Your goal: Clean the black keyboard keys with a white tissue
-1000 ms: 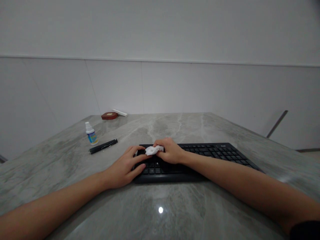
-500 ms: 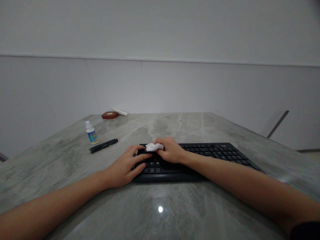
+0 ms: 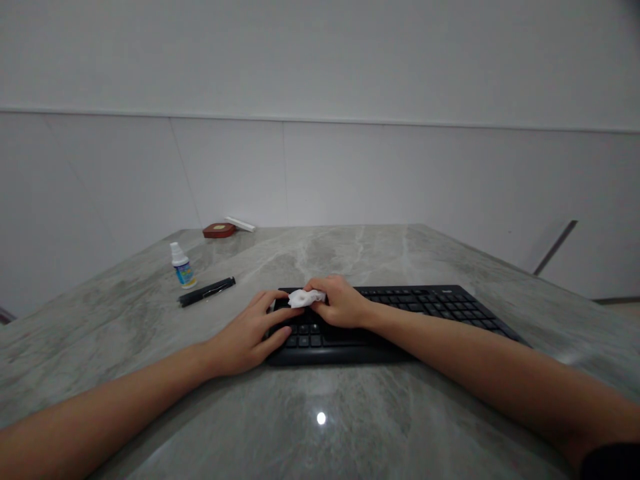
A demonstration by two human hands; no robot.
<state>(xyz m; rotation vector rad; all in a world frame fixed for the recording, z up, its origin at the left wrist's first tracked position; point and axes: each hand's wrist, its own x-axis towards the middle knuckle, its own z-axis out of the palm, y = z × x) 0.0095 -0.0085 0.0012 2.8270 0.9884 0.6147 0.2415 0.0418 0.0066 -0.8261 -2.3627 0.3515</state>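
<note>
A black keyboard lies flat on the grey marbled table. My right hand pinches a crumpled white tissue over the upper left part of the keys. At the keyboard's left end rests my left hand, fingers spread, the fingertips on its edge and keys. The tissue touches or nearly touches the left index and middle fingers. My right hand and forearm hide many of the middle keys.
To the left stands a small white bottle with a blue and yellow label. Beside it lies a black pen-like item. A reddish-brown case and a white strip lie by the far edge, near the white wall.
My right hand has shifted slightly left with the tissue, bringing it closer to the left fingers. My left hand has hardly moved.
</note>
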